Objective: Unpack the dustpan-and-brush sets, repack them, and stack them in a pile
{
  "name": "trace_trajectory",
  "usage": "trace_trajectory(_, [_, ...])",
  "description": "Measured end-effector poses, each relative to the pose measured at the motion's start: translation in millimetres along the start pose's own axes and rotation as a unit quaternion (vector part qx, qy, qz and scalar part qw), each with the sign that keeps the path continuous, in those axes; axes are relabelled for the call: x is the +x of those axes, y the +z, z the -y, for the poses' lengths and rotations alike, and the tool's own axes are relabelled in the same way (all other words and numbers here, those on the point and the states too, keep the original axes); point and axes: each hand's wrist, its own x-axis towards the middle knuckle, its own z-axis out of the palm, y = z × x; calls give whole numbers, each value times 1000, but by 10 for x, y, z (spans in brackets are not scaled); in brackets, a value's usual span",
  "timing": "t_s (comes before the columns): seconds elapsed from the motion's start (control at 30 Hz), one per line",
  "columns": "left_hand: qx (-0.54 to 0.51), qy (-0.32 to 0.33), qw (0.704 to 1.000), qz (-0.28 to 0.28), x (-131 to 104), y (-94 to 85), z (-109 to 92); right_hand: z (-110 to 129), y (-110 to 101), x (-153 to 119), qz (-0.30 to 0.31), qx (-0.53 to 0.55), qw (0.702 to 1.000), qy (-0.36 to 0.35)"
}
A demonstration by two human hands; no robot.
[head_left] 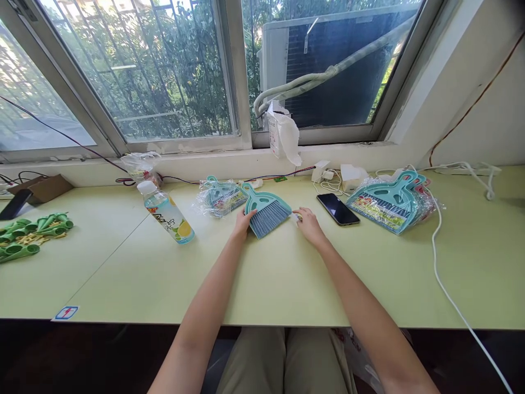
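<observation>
A teal dustpan set with a small hand brush (268, 214), its grey-blue bristles facing me, is tilted up above the table in front of me. My left hand (245, 221) grips its left edge, thumb on the near side. At the opposite corner is my right hand (308, 225), its fingers drawn together close to the brush's right tip. A small white and yellow patch shows at those fingers, too small to name. Just behind the set lies another teal dustpan set in clear wrap (221, 196).
Several wrapped dustpan sets (389, 200) are stacked at the right, beside a black phone (338, 209). A drink bottle (166, 213) stands at the left. Green curled pieces (35, 232) lie farther left. A white cable (437, 262) crosses the right side, and a window (172, 71) is behind.
</observation>
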Motion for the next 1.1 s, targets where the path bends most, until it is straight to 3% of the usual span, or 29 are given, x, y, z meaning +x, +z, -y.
trace_trajectory(0.1, [-8, 34, 999, -13, 6, 5, -7, -28, -66, -13, -22, -47, 996, 68])
trace_trajectory(0.2, [5, 60, 998, -23, 11, 6, -8, -94, -110, 1, 8, -70, 991, 112])
trace_trajectory(0.53, [57, 79, 995, -25, 31, -17, 2, -224, -145, 76, 44, -30, 996, 76])
trace_trajectory(0.67, [64, 88, 994, -23, 24, -11, -9, -115, -160, 42, 3, 1, 992, 126])
trace_trajectory(0.77, [65, 84, 994, -18, 12, 7, -1, -20, -143, 53, -32, 91, 986, 138])
trace_trajectory(0.9, [66, 71, 995, -8, -11, 60, 40, 60, -133, 76, -43, 293, 946, 135])
trace_trajectory(1.1, [65, 52, 996, 27, -60, 134, 68, 211, -127, 24, 47, 516, 847, 119])
